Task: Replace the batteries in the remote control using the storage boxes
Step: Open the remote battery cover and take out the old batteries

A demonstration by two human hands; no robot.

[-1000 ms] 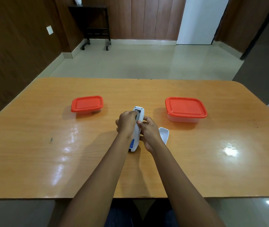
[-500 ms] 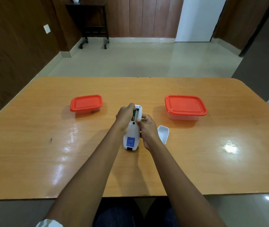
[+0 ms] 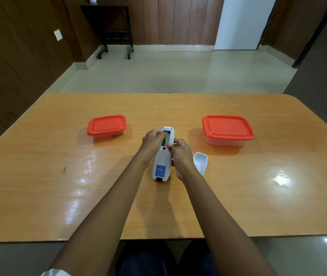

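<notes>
A white remote control (image 3: 162, 162) lies back-up at the table's middle, with a blue label near its close end and its battery bay uncovered at the far end. My left hand (image 3: 152, 143) has its fingertips in the bay, on a battery that is mostly hidden. My right hand (image 3: 181, 156) grips the remote's right side, thumb at the bay's edge. The white battery cover (image 3: 200, 162) rests on the table just right of my right hand. Two lidded storage boxes stand farther back: a small one (image 3: 106, 126) at the left and a larger one (image 3: 227, 129) at the right.
Both boxes have red lids shut over clear bases. The orange wooden table (image 3: 59, 196) is glossy, with a small dark mark at the left. Beyond its far edge are tiled floor, a dark wheeled stand (image 3: 114, 30) and a white door.
The remote's near end has swung toward me and flattened, so its blue label now shows. Both hands stay at the battery bay; the left fingers have dug further into it.
</notes>
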